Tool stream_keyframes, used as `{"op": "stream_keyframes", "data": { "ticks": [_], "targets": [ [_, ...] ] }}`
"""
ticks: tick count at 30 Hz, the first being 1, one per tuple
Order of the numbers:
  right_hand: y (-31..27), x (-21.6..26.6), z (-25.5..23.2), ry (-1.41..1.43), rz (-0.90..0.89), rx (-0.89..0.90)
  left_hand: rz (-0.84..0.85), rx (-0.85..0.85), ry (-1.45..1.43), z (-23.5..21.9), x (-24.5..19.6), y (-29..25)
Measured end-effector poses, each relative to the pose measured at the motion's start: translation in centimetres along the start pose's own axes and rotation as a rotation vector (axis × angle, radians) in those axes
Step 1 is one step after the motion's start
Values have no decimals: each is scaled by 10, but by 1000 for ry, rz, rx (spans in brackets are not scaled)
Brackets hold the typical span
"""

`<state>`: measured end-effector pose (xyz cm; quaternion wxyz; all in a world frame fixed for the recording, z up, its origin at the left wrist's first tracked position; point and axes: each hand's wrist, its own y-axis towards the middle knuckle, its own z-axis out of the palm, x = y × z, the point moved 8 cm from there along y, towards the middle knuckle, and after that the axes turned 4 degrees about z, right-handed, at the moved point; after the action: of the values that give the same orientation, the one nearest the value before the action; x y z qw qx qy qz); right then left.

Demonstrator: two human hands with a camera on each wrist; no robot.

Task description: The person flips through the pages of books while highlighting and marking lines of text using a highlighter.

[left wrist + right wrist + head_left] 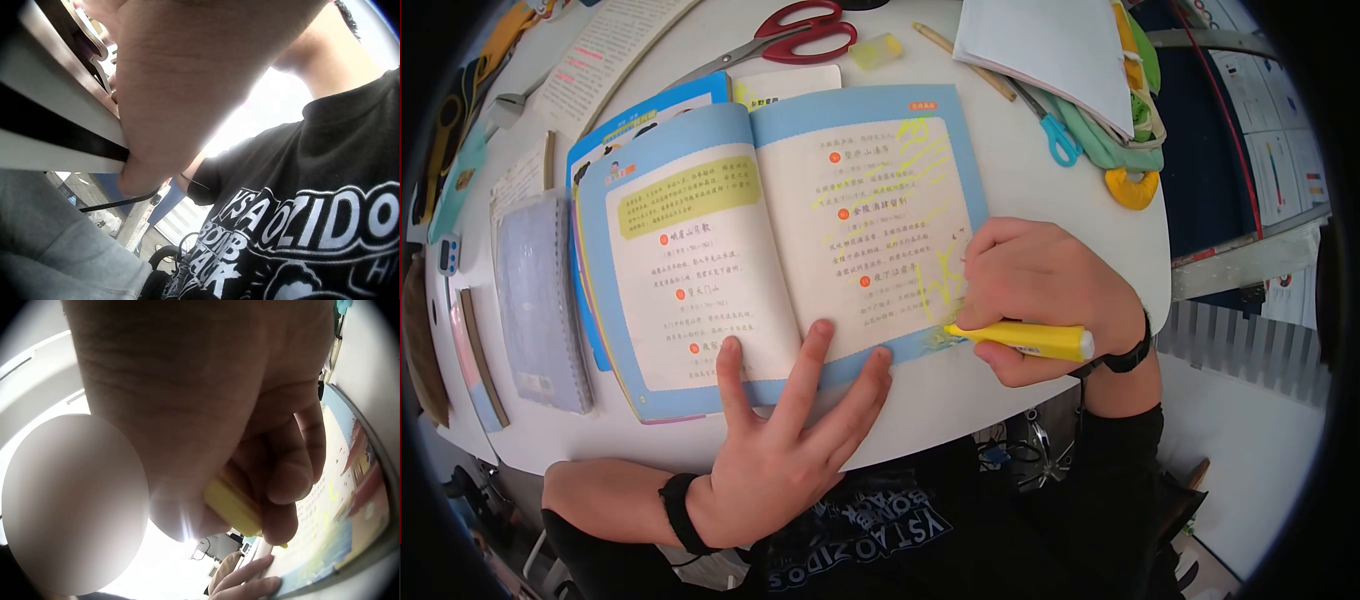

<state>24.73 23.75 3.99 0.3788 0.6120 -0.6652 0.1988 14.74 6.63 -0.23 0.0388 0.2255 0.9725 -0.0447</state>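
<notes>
An illustrated book (880,240) lies spread on the white table, with yellow-green marks along its right page. The right hand (1055,285) grips a yellow highlighter (1035,338), its tip at the page's lower right corner. In the right wrist view the fingers of the right hand (250,444) curl round the yellow highlighter (234,506). Spread fingers of the left hand (775,460) rest on the book's lower edge near the fold. The left wrist view shows mostly the left hand's wrist and palm side (181,81); its fingers are largely hidden.
Red-handled scissors (800,35), a yellow cap (876,50) and a brown pen (965,62) lie beyond the book. A green pouch (1100,145) with white paper (1050,50) and blue-handled scissors (1057,138) stands back right. A spiral notebook (545,300) lies left.
</notes>
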Motion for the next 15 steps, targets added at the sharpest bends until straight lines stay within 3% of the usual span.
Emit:
{"op": "stream_keyframes", "data": {
  "ticks": [5,7,11,15],
  "targets": [
    [2,0,3,-22,14,67,-3,5,-3,1,0,0],
    [0,-5,-4,-201,64,40,-8,1,-15,1,0,0],
    [-1,-4,-9,-158,92,1,-7,6,-9,2,0,0],
    [1,3,9,-68,-1,28,-7,5,-14,1,0,0]
  ]
}}
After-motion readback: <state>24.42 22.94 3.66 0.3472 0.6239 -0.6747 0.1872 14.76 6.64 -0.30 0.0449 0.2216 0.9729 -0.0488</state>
